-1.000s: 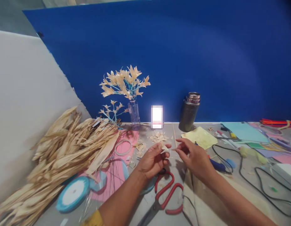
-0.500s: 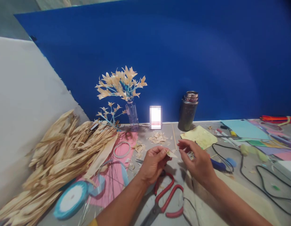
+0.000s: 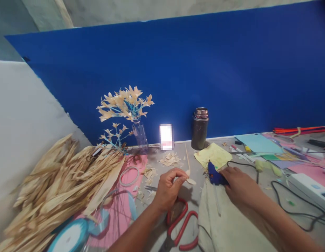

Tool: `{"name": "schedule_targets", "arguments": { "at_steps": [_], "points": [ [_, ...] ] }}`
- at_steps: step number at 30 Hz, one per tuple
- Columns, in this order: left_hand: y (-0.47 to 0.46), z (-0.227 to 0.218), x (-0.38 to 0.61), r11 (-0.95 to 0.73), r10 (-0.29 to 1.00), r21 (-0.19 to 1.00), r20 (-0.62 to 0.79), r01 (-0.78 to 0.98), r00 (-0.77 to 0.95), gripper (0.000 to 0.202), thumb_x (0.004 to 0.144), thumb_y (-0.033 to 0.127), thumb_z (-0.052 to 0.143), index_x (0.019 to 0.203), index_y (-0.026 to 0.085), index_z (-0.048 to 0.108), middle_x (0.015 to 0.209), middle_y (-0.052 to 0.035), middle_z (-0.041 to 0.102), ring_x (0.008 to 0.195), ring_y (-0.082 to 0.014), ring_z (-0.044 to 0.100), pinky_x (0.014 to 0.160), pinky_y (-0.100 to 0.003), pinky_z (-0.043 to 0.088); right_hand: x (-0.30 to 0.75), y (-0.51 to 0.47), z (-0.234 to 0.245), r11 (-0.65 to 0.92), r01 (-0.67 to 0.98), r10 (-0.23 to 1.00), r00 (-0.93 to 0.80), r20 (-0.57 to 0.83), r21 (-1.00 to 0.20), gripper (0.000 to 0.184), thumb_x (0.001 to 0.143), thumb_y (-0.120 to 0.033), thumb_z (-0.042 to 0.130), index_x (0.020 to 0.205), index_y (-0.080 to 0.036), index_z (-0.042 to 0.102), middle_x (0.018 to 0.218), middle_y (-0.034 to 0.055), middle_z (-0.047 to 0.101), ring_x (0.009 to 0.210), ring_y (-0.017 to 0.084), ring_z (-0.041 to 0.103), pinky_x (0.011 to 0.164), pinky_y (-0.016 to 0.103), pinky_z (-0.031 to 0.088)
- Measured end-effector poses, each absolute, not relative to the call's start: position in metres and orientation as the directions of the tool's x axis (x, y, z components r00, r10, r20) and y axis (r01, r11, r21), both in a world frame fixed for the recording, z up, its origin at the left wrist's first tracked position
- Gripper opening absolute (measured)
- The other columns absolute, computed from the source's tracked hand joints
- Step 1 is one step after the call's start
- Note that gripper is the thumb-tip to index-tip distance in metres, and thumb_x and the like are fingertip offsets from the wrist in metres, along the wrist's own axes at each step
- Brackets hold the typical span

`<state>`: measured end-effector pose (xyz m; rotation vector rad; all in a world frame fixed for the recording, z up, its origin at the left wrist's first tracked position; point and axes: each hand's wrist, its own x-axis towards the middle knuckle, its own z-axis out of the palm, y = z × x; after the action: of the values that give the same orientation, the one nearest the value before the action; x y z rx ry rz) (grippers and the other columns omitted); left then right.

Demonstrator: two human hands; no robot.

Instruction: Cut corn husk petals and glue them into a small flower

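Observation:
Between the thumb and index finger of my left hand (image 3: pixel 168 190) is a small pale corn-husk petal (image 3: pixel 191 181). My right hand (image 3: pixel 240 183) is closed round the near end of a blue glue gun (image 3: pixel 214 174), beside the yellow paper; part of the gun is hidden under the fingers. A thin translucent stick (image 3: pixel 217 201) lies just below the gun, over a beige cloth (image 3: pixel 230 224). Red-handled scissors (image 3: pixel 182 224) lie under my left wrist. Beyond the left hand is a heap of small cut husk pieces (image 3: pixel 170 159).
Dried corn husks (image 3: pixel 60 185) and a blue ribbon spool (image 3: pixel 69 238) are at left. Husk flowers (image 3: pixel 125 101) stand in a clear bottle (image 3: pixel 140 134). A dark flask (image 3: pixel 200 129) stands by the blue panel (image 3: pixel 178 77). A black cord (image 3: pixel 280 203) runs at right beside a white box (image 3: pixel 309 190).
My right hand has moved right, away from the petal, and taken hold of the glue gun. My left hand keeps the petal, now turned differently. The view has shifted.

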<state>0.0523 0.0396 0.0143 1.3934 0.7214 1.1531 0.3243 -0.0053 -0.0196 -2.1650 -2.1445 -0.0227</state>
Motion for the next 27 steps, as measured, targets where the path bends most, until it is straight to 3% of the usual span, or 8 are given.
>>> {"name": "schedule_targets", "arguments": {
  "at_steps": [5, 9, 19, 21, 23, 25, 27],
  "points": [
    [0.067, 0.021, 0.072, -0.231, 0.869, 0.963, 0.269, -0.141, 0.415, 0.007, 0.074, 0.014, 0.080, 0.071, 0.020, 0.080, 0.080, -0.0061, 0.074, 0.082, -0.0211, 0.062, 0.083, -0.027, 0.044, 0.324, -0.003, -0.021, -0.069, 0.991, 0.992, 0.080, 0.102, -0.113, 0.033, 0.082, -0.018, 0.063, 0.113, -0.017, 0.072, 0.109, 0.0165, 0.070, 0.105, 0.036, 0.058, 0.087, 0.042, 0.042],
    [0.106, 0.008, 0.116, -0.007, 0.913, 0.962, 0.117, -0.272, 0.390, 0.010, 0.068, 0.017, 0.085, 0.064, 0.015, 0.076, 0.067, -0.0045, 0.070, 0.067, -0.0154, 0.058, 0.072, -0.025, 0.045, 0.329, -0.002, -0.020, -0.070, 0.981, 0.993, 0.085, 0.078, -0.180, 0.034, 0.083, -0.024, 0.065, 0.115, -0.016, 0.072, 0.109, 0.0170, 0.069, 0.106, 0.036, 0.058, 0.086, 0.042, 0.043],
    [0.150, -0.038, 0.173, 0.140, 0.936, 0.912, 0.006, -0.386, 0.353, 0.035, 0.061, 0.039, 0.091, 0.066, 0.012, 0.069, 0.068, -0.0068, 0.069, 0.070, -0.0150, 0.066, 0.072, -0.027, 0.051, 0.340, -0.001, -0.024, 0.009, 0.951, 0.988, 0.040, 0.151, -0.310, 0.031, 0.077, -0.017, 0.062, 0.107, -0.014, 0.070, 0.110, 0.0163, 0.069, 0.104, 0.034, 0.059, 0.089, 0.043, 0.043],
    [0.151, -0.040, 0.171, 0.128, 0.933, 0.917, 0.017, -0.378, 0.359, 0.037, 0.060, 0.041, 0.091, 0.066, 0.012, 0.069, 0.069, -0.0073, 0.070, 0.071, -0.0150, 0.066, 0.074, -0.027, 0.052, 0.350, -0.001, -0.020, -0.020, 0.903, 0.982, 0.099, 0.163, -0.428, 0.024, 0.077, -0.021, 0.061, 0.099, -0.016, 0.070, 0.102, 0.0144, 0.071, 0.098, 0.032, 0.062, 0.086, 0.042, 0.045],
    [0.150, -0.041, 0.169, 0.108, 0.929, 0.925, 0.037, -0.364, 0.368, 0.038, 0.060, 0.043, 0.091, 0.067, 0.011, 0.070, 0.069, -0.0077, 0.071, 0.069, -0.0148, 0.065, 0.073, -0.027, 0.052, 0.361, -0.001, -0.016, -0.064, 0.753, 0.969, 0.203, 0.138, -0.654, 0.022, 0.080, -0.030, 0.061, 0.096, -0.017, 0.069, 0.093, 0.0122, 0.072, 0.089, 0.030, 0.065, 0.080, 0.040, 0.048],
    [0.148, -0.042, 0.169, 0.075, 0.924, 0.936, 0.064, -0.344, 0.376, 0.037, 0.062, 0.043, 0.089, 0.070, 0.011, 0.072, 0.068, -0.0077, 0.070, 0.065, -0.0140, 0.063, 0.068, -0.026, 0.051, 0.368, -0.001, -0.011, -0.074, 0.533, 0.963, 0.258, 0.078, -0.843, 0.031, 0.085, -0.043, 0.056, 0.097, -0.018, 0.070, 0.088, 0.0106, 0.073, 0.079, 0.027, 0.068, 0.072, 0.038, 0.052],
    [0.145, -0.040, 0.168, 0.029, 0.919, 0.947, 0.100, -0.319, 0.381, 0.034, 0.065, 0.042, 0.087, 0.071, 0.011, 0.074, 0.068, -0.0074, 0.070, 0.063, -0.0134, 0.062, 0.065, -0.026, 0.050, 0.369, -0.002, -0.009, -0.066, 0.363, 0.965, 0.260, 0.033, -0.929, 0.047, 0.090, -0.056, 0.047, 0.098, -0.016, 0.071, 0.081, 0.0094, 0.072, 0.068, 0.025, 0.068, 0.061, 0.035, 0.053]
  ]
}}
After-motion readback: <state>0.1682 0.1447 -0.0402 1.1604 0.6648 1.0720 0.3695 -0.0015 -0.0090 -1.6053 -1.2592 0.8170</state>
